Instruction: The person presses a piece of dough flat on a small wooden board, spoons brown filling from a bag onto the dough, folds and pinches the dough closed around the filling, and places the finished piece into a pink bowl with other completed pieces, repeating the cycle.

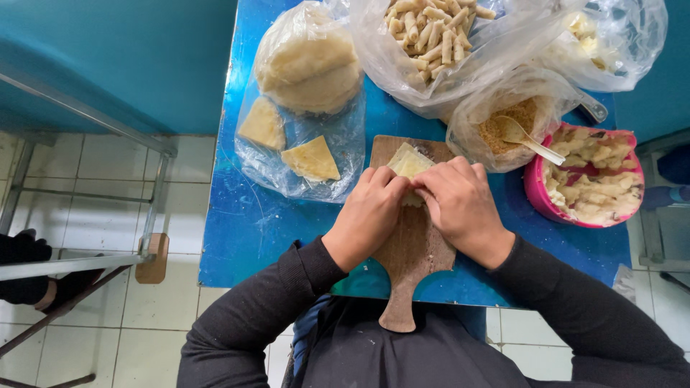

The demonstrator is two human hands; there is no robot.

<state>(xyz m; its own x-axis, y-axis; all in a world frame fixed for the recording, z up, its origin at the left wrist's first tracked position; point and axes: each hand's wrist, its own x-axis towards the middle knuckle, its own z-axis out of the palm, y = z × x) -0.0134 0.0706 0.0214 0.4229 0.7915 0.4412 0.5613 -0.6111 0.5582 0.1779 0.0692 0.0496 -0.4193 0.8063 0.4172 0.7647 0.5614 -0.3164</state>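
- The left hand [368, 208] and right hand [460, 205] meet over a pale dough sheet [407, 164] on a wooden cutting board [411, 248]; each grip is pressed together, pinching the sheet's near edge.
- The sheet's free corner points away from the person — its long axis seems to run along the board, though the hands hide much of it.
- The board's handle overhangs the near edge of the blue bench [244, 223].
- Open bench lies left of the board; to the right a pink bowl [535, 190] of filling stands close.
- Behind: a bag of dough sheets [302, 108], a bag of finished rolls [431, 36], and a bag of crumbs [503, 122] with a spoon.
- White floor tiles, teal wall.
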